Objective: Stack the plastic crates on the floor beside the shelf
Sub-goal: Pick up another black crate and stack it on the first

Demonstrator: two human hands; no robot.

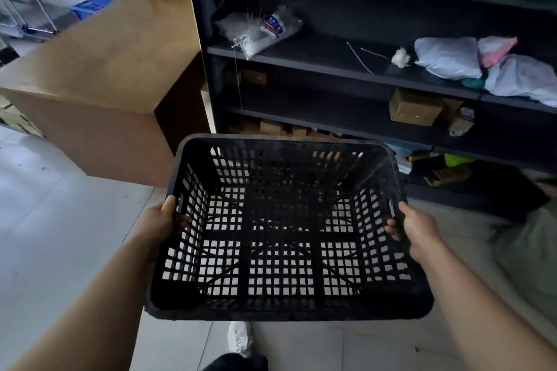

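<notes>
Crate (286, 229), black lattice plastic, held in the air over the floor (60, 235) in front of the shelf (346, 69), mouth up, empty. Left hand (164, 221) clamps the left side wall, thumb over the rim and fingertips poking through a slot; right hand (417, 229) mirrors it on the right wall. Both hands are closed on the crate, nothing else held.

Orientation: open side faces up toward the person, base toward the floor, far rim tipped slightly higher. Which way the long axis runs is hard to call under the wide-angle view; it looks to run away from the person toward the shelf, with the hands on the long sides.

No second crate shows anywhere, so where the stack will stand is unclear.

Risks, as a guess:
- Grip is only thumbs and a few fingers through the lattice; a fast swing could twist the crate out of one hand.
- Far rim sits near the lowest shelf edge, so pushing forward may knock it.
- Shoe (239, 339) lies under the near edge; a straight drop lands on the foot.
- Skewed set-down would stop crates nesting.
</notes>
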